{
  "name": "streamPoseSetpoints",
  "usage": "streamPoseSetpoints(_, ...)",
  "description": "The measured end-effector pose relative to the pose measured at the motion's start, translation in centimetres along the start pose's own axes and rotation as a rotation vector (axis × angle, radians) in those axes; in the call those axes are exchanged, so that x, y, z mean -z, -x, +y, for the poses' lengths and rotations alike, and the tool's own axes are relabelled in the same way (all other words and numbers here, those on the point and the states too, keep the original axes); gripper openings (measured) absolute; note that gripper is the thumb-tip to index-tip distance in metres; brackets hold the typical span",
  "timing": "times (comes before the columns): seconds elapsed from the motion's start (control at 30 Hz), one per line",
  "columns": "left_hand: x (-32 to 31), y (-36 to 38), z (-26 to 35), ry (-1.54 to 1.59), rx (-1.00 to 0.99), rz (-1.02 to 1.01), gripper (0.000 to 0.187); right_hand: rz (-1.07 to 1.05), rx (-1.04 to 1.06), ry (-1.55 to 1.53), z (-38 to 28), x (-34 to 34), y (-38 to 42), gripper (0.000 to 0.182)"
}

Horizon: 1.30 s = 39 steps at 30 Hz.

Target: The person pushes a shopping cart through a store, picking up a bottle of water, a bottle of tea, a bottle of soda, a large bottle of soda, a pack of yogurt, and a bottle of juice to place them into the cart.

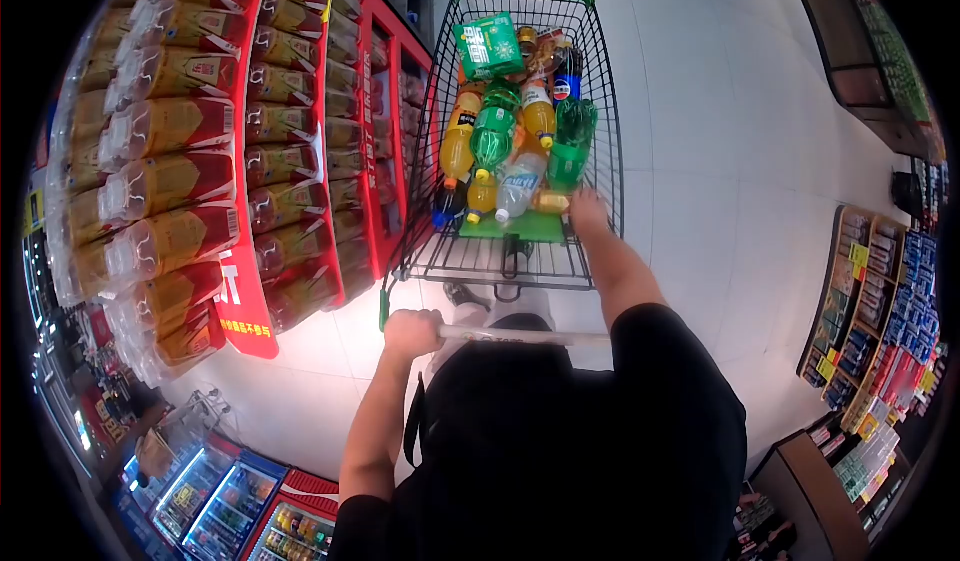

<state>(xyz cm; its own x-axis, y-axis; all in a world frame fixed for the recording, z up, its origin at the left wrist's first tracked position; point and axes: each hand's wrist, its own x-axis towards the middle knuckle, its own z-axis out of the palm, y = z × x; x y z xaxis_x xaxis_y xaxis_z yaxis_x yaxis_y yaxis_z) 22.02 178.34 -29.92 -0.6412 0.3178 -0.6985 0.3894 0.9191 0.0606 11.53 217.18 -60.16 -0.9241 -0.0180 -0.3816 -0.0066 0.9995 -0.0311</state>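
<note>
Floor (pixel 690 161): pale tiles stretch wide to the right of the cart (pixel 608 131).
Shelf (pixel 255 296): its red edge stands near the cart's left side.
Cart: just ahead of the black shirt (pixel 560 441), holding bottles (pixel 495 141) and a green box (pixel 490 45).
Left hand (pixel 413 333): closed round the handle (pixel 520 336), near its left end.
Right hand (pixel 587 208): arm stretched into the cart, beside a yellow item (pixel 552 202); cannot tell whether it pinches it.

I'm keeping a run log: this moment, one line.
left hand: gripping cart handle; right hand: at yellow item, grip unclear; cart: bottles, green box
</note>
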Motion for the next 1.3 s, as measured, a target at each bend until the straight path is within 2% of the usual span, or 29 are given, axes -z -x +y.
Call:
streamPoseSetpoints(0.1, -0.2, 0.1, -0.2, -0.012, -0.040, 0.092, 0.019, -0.056, -0.053, -0.113, -0.3, -1.3, -1.2, 0.036)
streamPoseSetpoints(0.27, -0.7, -0.4, -0.8, -0.001, -0.045, 0.165, 0.019, -0.045, 0.056, -0.045, -0.5, 0.6, -1.3, 0.041)
streamPoseSetpoints(0.3, -0.8, -0.2, -0.7, -0.003, -0.051, 0.170, 0.019, -0.040, 0.050, -0.043, -0.4, 1.5, -0.5, 0.041)
streamPoseSetpoints(0.37, -0.1, -0.5, -0.9, -0.016, -0.058, 0.165, 0.021, -0.171, 0.069, -0.096, -0.5, 6.1, 0.7, 0.044)
streamPoseSetpoints(0.43, 0.9, -0.6, -0.7, -0.020, -0.065, 0.161, 0.023, -0.147, 0.075, -0.149, -0.4, 10.4, 1.4, 0.046)
streamPoseSetpoints(0.5, 2.4, -0.6, 0.0, -0.011, -0.039, 0.098, 0.028, -0.321, -0.181, -0.544, -0.7, 13.6, 1.8, 0.067)
streamPoseSetpoints(0.53, 3.1, -0.7, 0.3, -0.037, -0.021, 0.026, 0.031, -0.307, -0.179, -0.538, -0.3, 12.9, 1.3, 0.067)
streamPoseSetpoints(0.6, 3.8, -0.7, 0.5, 0.000, -0.021, 0.056, 0.033, -0.228, -0.191, -0.549, 1.2, 9.6, -0.4, 0.070)
streamPoseSetpoints(0.63, 4.2, -0.6, 0.6, 0.031, -0.024, 0.069, 0.035, -0.215, -0.197, -0.547, 1.3, 12.1, 1.1, 0.070)
streamPoseSetpoints(0.67, 4.9, -0.6, 0.9, 0.048, 0.005, -0.018, 0.036, -0.251, -0.301, -0.817, 1.3, 17.8, 4.1, 0.067)
streamPoseSetpoints(0.7, 4.1, -0.8, -0.1, 0.039, -0.003, -0.004, 0.036, -0.281, -0.401, -1.090, 0.9, 22.4, 7.0, 0.064)
streamPoseSetpoints(0.73, 2.7, -1.5, -1.6, 0.198, -0.094, 0.029, 0.036, -0.220, -0.356, -1.403, 0.4, 24.0, 9.3, 0.057)
streamPoseSetpoints(0.77, 2.1, -2.0, -2.5, 0.360, -0.188, 0.060, 0.039, -0.201, -0.359, -1.403, -0.4, 25.3, 11.5, 0.057)
streamPoseSetpoints(0.8, 5.5, -0.4, -1.3, 0.482, -0.212, 0.063, 0.049, -0.159, -0.269, -1.696, -1.4, 26.6, 13.5, 0.053)
streamPoseSetpoints(0.83, 8.3, 1.1, -0.1, 0.591, -0.211, 0.164, 0.053, -0.114, -0.153, -1.976, -2.3, 28.4, 15.3, 0.051)
streamPoseSetpoints(0.9, 13.7, 4.7, 2.1, 0.870, -0.220, 0.304, 0.059, -0.011, 0.020, -2.119, -5.6, 32.5, 19.6, 0.056)
streamPoseSetpoints(0.93, 16.2, 6.4, 3.2, 1.043, -0.229, 0.342, 0.063, -0.030, 0.128, -2.198, -7.1, 34.9, 21.7, 0.061)
streamPoseSetpoints(0.97, 18.0, 7.9, 4.0, 1.034, -0.235, 0.348, 0.063, -0.020, 0.137, -2.201, -8.6, 36.5, 23.1, 0.061)
streamPoseSetpoints(1.03, 20.3, 10.4, 5.4, 1.192, -0.476, 0.584, 0.071, -0.001, 0.378, -2.362, -11.5, 38.7, 25.3, 0.062)
streamPoseSetpoints(1.07, 20.8, 11.5, 6.0, 1.184, -0.484, 0.581, 0.071, 0.028, 0.416, -2.376, -12.8, 39.4, 26.3, 0.065)
streamPoseSetpoints(1.13, 21.8, 12.8, 6.6, 1.189, -0.717, 0.737, 0.076, 0.073, 0.440, -2.359, -14.8, 40.6, 27.9, 0.066)
streamPoseSetpoints(1.3, 22.0, 15.9, 6.2, 1.101, -0.667, 0.876, 0.072, 0.116, 0.501, -2.330, -17.5, 43.7, 31.3, 0.067)
